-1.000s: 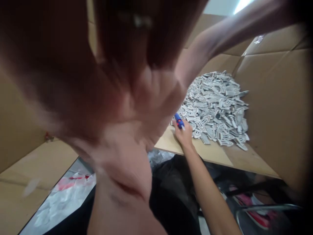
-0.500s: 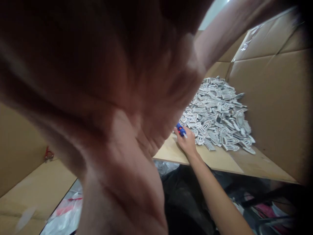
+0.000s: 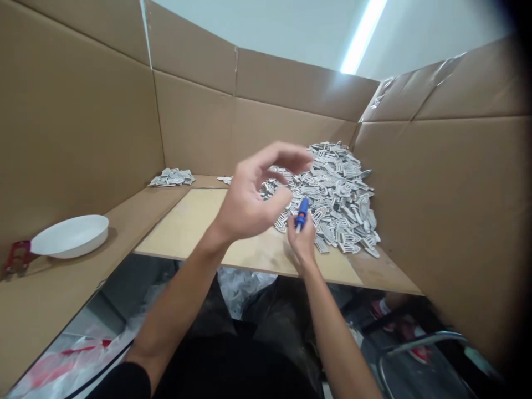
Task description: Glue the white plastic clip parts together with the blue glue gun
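Note:
My left hand (image 3: 253,191) is raised above the board, its fingers curved and spread apart from the thumb, with nothing visible between them. Lower and to its right, my right hand (image 3: 302,239) is closed around a blue hand tool (image 3: 303,208) with an orange part and a pale end; its exact kind is unclear. Just beyond both hands, a large heap of flat grey-white slotted pieces (image 3: 338,191) lies at the right of the pale wooden board (image 3: 195,213). My left hand hides part of the heap.
Tall cardboard walls (image 3: 191,122) enclose the work surface. On the left stand a white bowl (image 3: 70,235) and a red-handled tool (image 3: 19,257). A smaller pile of grey-white pieces (image 3: 172,177) lies at the back left. Plastic bags (image 3: 247,285) and a metal chair frame (image 3: 419,338) are below.
The large hand that blocked most of the view has gone from in front of the camera; my left hand is now over the board. My right hand still holds the blue tool.

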`<state>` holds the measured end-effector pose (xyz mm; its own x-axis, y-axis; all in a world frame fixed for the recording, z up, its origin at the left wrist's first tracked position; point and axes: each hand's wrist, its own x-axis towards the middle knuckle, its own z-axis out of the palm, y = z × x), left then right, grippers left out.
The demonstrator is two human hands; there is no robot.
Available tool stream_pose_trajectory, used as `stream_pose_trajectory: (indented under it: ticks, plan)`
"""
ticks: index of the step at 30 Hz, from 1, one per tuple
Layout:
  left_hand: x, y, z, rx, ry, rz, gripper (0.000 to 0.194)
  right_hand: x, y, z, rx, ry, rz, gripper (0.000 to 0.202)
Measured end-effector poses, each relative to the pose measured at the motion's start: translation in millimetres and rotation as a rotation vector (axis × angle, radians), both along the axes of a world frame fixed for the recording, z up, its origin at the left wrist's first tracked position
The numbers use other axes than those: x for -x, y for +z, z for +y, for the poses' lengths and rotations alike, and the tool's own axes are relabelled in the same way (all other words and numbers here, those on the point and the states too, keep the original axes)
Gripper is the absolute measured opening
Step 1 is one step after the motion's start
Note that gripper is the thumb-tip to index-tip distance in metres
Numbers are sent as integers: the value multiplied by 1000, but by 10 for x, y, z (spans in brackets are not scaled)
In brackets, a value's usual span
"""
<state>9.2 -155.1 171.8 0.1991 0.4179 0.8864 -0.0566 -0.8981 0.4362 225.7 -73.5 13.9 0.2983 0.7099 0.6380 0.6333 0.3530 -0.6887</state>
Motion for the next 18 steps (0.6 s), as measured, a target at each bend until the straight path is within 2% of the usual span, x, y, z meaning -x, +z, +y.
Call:
stream_pose_trajectory:
  ticks: [3,4,6,8,10,12,14,16,18]
  plan:
    - [-197,-342,596,291,89,86,19,-119,110,-135,39,-69,65,25]
    - [-253,-466,761,402,69,151,16,-135,134,-171,57,-114,43,23]
    - [-349,-681,979,616,-107,297,30,-113,152,-210,93,-185,-57,25]
    - [-429,-834,1066,731,-266,361,44,-33,137,-204,143,-193,-186,28]
    - [-497,-931,1091,753,-322,389,45,67,109,-170,192,-181,-295,28]
    - [-546,-999,1122,749,-268,391,35,132,101,-153,223,-153,-369,27]
    - [-567,-1062,1183,775,-176,372,26,112,134,-207,223,-86,-432,35]
    - [-552,-1133,1261,816,-110,354,22,-19,210,-355,180,-19,-482,50]
    - [-508,-1215,1335,845,-88,350,21,-237,310,-562,84,-51,-472,55]
